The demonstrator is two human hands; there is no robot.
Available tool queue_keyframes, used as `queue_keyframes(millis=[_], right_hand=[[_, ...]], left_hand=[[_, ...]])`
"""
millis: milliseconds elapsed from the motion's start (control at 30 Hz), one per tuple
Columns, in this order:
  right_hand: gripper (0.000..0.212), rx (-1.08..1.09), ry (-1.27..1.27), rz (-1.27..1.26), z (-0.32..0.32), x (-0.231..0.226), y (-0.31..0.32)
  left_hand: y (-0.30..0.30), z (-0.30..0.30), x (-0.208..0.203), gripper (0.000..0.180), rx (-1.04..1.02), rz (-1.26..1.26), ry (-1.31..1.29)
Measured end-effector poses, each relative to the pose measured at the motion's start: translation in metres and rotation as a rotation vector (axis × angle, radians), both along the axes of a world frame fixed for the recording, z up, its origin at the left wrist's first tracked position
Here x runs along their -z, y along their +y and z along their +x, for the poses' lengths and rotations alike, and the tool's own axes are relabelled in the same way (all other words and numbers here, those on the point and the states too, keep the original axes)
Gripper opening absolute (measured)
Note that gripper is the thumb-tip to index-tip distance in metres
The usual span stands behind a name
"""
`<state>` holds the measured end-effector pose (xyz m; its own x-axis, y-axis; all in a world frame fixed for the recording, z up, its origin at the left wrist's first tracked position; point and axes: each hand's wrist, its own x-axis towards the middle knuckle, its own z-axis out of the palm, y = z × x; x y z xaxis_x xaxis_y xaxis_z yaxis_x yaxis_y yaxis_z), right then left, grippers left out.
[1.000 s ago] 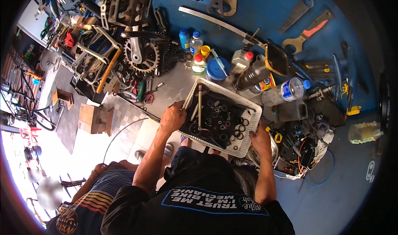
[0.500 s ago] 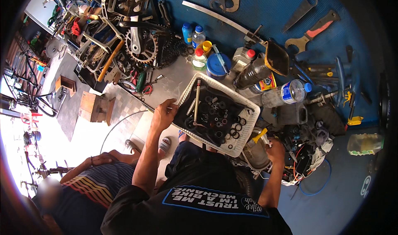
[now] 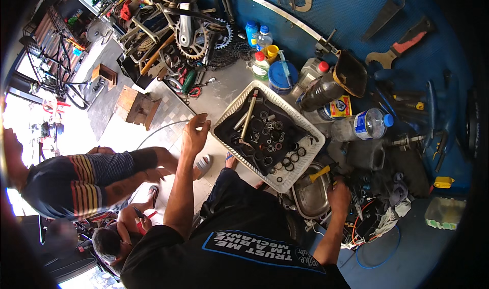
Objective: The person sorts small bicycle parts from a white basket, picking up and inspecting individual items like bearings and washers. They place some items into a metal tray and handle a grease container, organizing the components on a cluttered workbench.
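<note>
A white plastic basket [image 3: 289, 181] lies in front of me, lined with black material. Inside are several metal rings [image 3: 294, 157], dark small parts and a long silver wrench-like tool [image 3: 248, 117]. My left hand [image 3: 195, 132] is raised just off the basket's left rim, fingers partly bent and apart, with nothing visible in them. To the right, my right hand [image 3: 338, 196] is closed beside a metal pan [image 3: 309, 208]; what it grips, if anything, is too small to make out. A yellow-handled brush-like tool [image 3: 319, 175] lies across the pan's far edge.
Beyond the basket stand a blue tub [image 3: 283, 76], a clear bottle [image 3: 362, 125] and a dark bottle [image 3: 315, 95]. Tools hang on a blue panel [image 3: 326, 14]. Crank parts [image 3: 191, 37] are piled far left. A person in a striped shirt [image 3: 86, 179] stands left; another person [image 3: 109, 245] sits lower left.
My left hand has come off the basket rim. My right hand has moved slightly down from the yellow-handled tool. The view has shifted, and the person at left now shows more fully.
</note>
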<state>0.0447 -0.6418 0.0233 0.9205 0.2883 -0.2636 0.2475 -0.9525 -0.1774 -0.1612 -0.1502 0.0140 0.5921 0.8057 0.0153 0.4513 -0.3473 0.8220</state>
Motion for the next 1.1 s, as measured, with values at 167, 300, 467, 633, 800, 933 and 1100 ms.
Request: queue_keyframes(millis=[167, 300, 467, 633, 800, 933, 1100], right_hand=[[0.028, 0.045, -0.07, -0.04, 0.001, 0.008, 0.011], [0.027, 0.142, -0.265, 0.067, -0.005, -0.001, 0.033], [0.022, 0.246, -0.339, 0.121, -0.022, -0.078, 0.128], [0.023, 0.106, -0.462, 0.24, -0.047, -0.109, 0.211], [0.03, 0.11, -0.256, 0.292, -0.071, -0.109, 0.26], [0.032, 0.147, -0.16, 0.275, -0.075, -0.114, 0.284], [0.03, 0.024, -0.205, 0.321, -0.063, -0.086, 0.283]], left_hand=[[0.07, -0.009, 0.005, 0.033, -0.05, 0.163, 0.032], [0.135, 0.007, 0.017, 0.025, -0.113, 0.364, 0.13], [0.171, 0.026, 0.031, 0.054, -0.036, 0.374, 0.392], [0.188, 0.034, 0.046, 0.048, 0.03, 0.265, 0.367], [0.172, 0.018, 0.042, 0.039, 0.136, 0.129, 0.057], [0.135, 0.015, 0.04, 0.041, 0.205, 0.018, 0.018], [0.101, 0.029, 0.048, 0.04, 0.353, 0.054, 0.099]])
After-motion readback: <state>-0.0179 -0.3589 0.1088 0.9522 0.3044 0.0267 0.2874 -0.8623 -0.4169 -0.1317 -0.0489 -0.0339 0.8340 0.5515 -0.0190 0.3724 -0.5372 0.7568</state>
